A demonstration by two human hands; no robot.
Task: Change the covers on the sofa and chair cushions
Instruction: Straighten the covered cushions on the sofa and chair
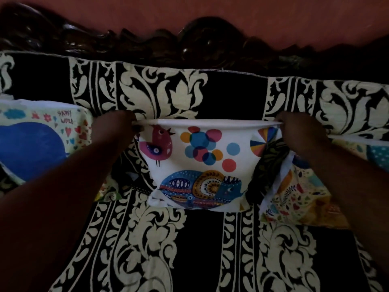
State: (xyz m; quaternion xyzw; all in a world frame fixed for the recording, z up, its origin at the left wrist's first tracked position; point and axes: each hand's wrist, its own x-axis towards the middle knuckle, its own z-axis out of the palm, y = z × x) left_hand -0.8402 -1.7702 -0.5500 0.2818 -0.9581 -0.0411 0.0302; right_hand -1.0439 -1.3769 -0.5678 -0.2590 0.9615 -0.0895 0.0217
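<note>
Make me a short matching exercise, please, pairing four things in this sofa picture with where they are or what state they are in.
Things:
1. bird-and-elephant cover
2. blue heart cushion
3. carved wooden sofa back
4. black-and-cream sofa throw

Places or states:
A. lies at the left edge of the seat
B. runs along the top, under the red wall
C. stretched taut between the left hand and right hand
D. spread over the sofa seat and backrest

Pairs: 1-C, 2-A, 3-B, 4-D
</note>
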